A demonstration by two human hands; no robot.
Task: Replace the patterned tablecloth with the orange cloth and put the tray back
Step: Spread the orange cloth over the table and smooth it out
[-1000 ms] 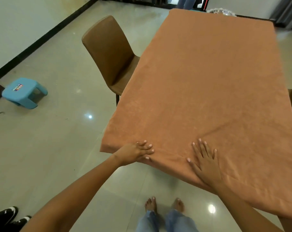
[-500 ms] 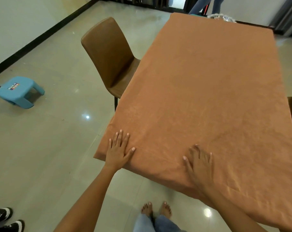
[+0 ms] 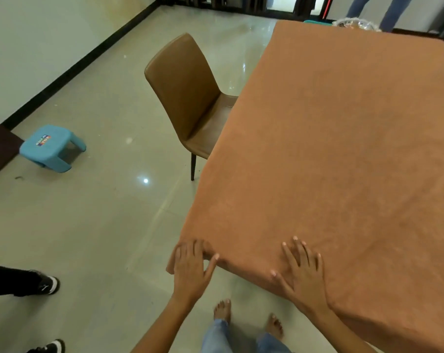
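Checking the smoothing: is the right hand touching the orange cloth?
Touching. The head view shows the right hand lying flat, fingers spread, on the orange cloth near the table's near edge.
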